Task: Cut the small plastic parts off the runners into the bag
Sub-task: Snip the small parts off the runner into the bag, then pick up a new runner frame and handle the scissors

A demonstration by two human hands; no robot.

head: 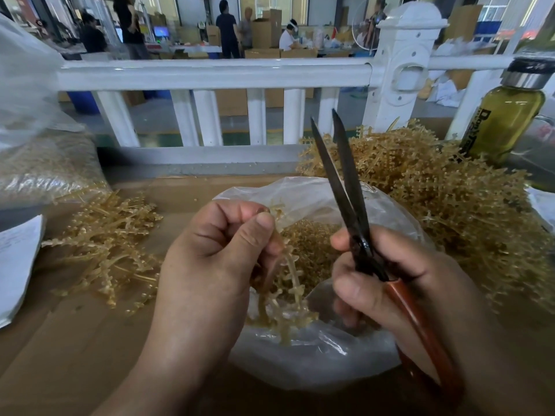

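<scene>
So the biggest thing here is the heap of runners [435,205], piled just beyond and to the right of the scissor hand. Next down is the clear bag [315,364], sitting open right under both hands with a layer of cut parts [312,244] in it. There's a smaller pile [111,244] off to the left of the pinching hand. I can't tell if those are stripped or waiting.

The scissors [351,205] are in the right hand [390,280], fingers wrapped round the reddish handles. The 2 blades are a little apart and point up and away, so they're not on anything yet. The left hand [210,259] has its thumb and curled fingers pinched on the top of 1 runner [285,283], which dangles over the bag's mouth between the 2 hands.

What I'd worry about:
- **Fingers:** the blades have to swing down right next to that pinch, so a rushed snip could nick a fingertip.
- **Flying parts:** they're tiny and springy, so a cut made off to the side of the opening would shoot them onto the cardboard [75,340].
- **Bag rim:** it's floppy, and a low blade could snag it.
</scene>
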